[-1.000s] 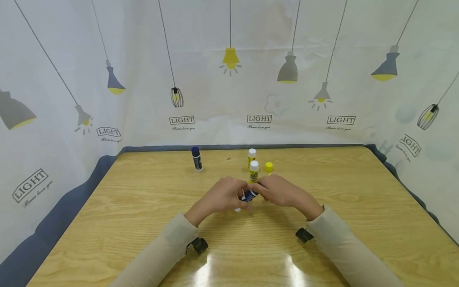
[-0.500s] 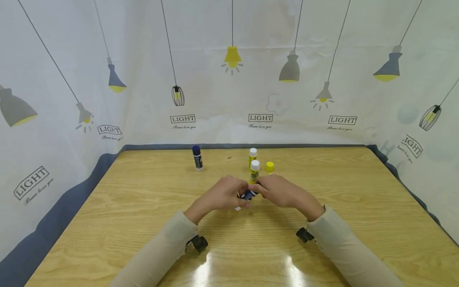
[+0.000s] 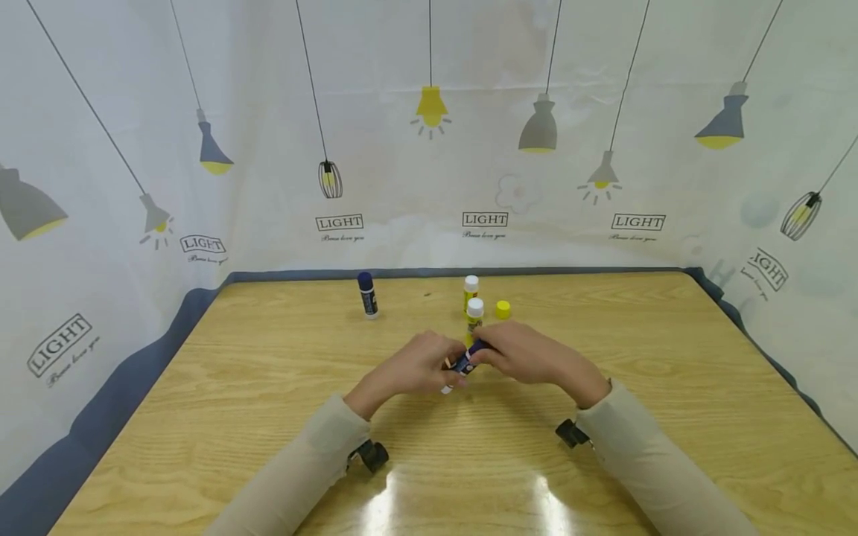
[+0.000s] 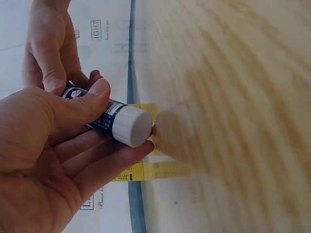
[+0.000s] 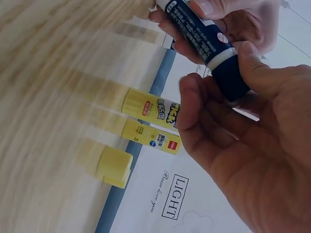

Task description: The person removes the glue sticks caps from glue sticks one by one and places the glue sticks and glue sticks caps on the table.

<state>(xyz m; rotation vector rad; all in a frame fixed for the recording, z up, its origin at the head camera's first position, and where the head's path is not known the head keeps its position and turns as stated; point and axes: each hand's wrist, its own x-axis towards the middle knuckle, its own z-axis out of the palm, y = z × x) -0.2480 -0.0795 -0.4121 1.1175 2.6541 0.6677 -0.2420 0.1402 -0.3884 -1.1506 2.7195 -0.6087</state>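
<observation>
Between both hands a dark-blue glue stick [image 3: 465, 362] with a white base is held tilted above the table. My left hand [image 3: 424, 365] grips its body, the thumb along the label; the white base [image 4: 133, 127] sticks out past the fingers in the left wrist view. My right hand [image 3: 526, 353] pinches the navy cap [image 5: 228, 77] at the other end between thumb and fingers. The cap sits against the stick's white collar [image 5: 221, 57]. Just beyond the hands stands a yellow glue stick [image 3: 475, 313] with a white cap, its lower part hidden by the right hand.
Behind it stands another white-capped yellow glue stick [image 3: 471, 292]. A loose yellow cap [image 3: 503, 310] sits to its right. Farther left, a second navy glue stick [image 3: 368, 296] stands upright on the wooden table [image 3: 268, 357]. A lamp-printed curtain [image 3: 402, 179] encloses the back and sides.
My right hand has shifted slightly up and right at the cap, and more of the navy glue stick shows between the hands. My left hand stays nearly in place.
</observation>
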